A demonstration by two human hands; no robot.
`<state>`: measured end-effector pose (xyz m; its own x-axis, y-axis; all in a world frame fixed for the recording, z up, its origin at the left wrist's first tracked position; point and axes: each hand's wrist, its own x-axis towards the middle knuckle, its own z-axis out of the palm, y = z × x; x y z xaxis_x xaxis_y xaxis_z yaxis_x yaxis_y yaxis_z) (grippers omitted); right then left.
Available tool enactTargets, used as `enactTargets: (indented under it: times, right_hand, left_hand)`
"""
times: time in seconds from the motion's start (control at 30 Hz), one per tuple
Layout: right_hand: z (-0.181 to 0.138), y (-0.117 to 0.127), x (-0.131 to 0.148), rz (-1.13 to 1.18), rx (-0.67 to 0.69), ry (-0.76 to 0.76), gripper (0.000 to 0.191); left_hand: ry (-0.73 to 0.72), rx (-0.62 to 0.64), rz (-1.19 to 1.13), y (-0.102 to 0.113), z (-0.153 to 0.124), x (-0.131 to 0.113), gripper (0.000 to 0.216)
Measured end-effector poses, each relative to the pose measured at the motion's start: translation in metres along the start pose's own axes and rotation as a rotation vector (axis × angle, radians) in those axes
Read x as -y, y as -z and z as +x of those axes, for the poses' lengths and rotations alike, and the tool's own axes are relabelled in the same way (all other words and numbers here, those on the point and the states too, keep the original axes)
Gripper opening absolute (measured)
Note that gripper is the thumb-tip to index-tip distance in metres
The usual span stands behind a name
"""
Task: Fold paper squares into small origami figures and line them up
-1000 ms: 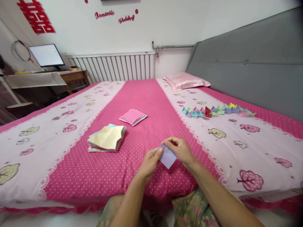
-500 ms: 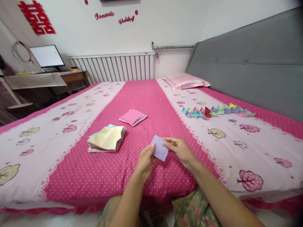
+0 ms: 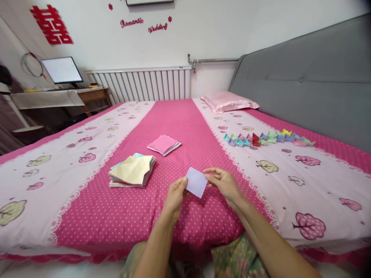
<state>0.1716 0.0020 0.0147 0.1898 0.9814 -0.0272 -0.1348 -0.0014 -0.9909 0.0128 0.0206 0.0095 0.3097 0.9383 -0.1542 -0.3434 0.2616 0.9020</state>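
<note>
Lavender paper (image 3: 196,182) is between your two hands, above the bed (image 3: 179,123) and near the middle of its near edge, with one flat face turned up and its corners pointing left, right, toward you and away. Your left hand (image 3: 175,193) is mostly closed, pinching the left corner with your thumb on top and your fingers underneath. Your right hand (image 3: 223,184) is partly curled, with thumb and fingertips closed together on the right corner.

To the left of your left hand, a cream-topped stack of paper (image 3: 132,170) lies on the dotted strip, nearer the bed's near edge than its far one. Just beyond it, toward the far edge, sits a smaller pink-topped stack (image 3: 164,144). Folded paper pieces (image 3: 271,138) in several colours stand in uneven rows toward the bed's right edge, where the grey headboard (image 3: 304,73) rises.
</note>
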Motion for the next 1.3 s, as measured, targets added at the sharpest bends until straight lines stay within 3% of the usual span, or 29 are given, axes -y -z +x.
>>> enactTargets:
  times: [0.2,0.33,0.4,0.83,1.3]
  right_hand:
    - [-0.004,0.003,0.007,-0.069,0.17,0.075,0.025]
    - [-0.009,0.004,0.011,-0.095,0.415,0.13,0.043]
    - [-0.01,0.005,0.011,-0.127,0.464,0.159,0.05]
    - [-0.009,0.004,0.007,-0.16,0.378,0.2,0.038]
    - [-0.002,0.004,-0.003,-0.327,0.225,0.281,0.017]
  left_hand:
    - [-0.03,-0.013,-0.032,0.001,0.0,-0.003,0.035]
    - [-0.031,-0.04,-0.055,0.003,0.001,-0.003,0.033]
    - [-0.038,-0.035,-0.067,0.004,0.001,-0.003,0.032]
    - [-0.031,-0.039,-0.058,0.003,0.0,-0.004,0.033]
    - [0.031,0.064,-0.094,-0.002,-0.004,-0.005,0.032]
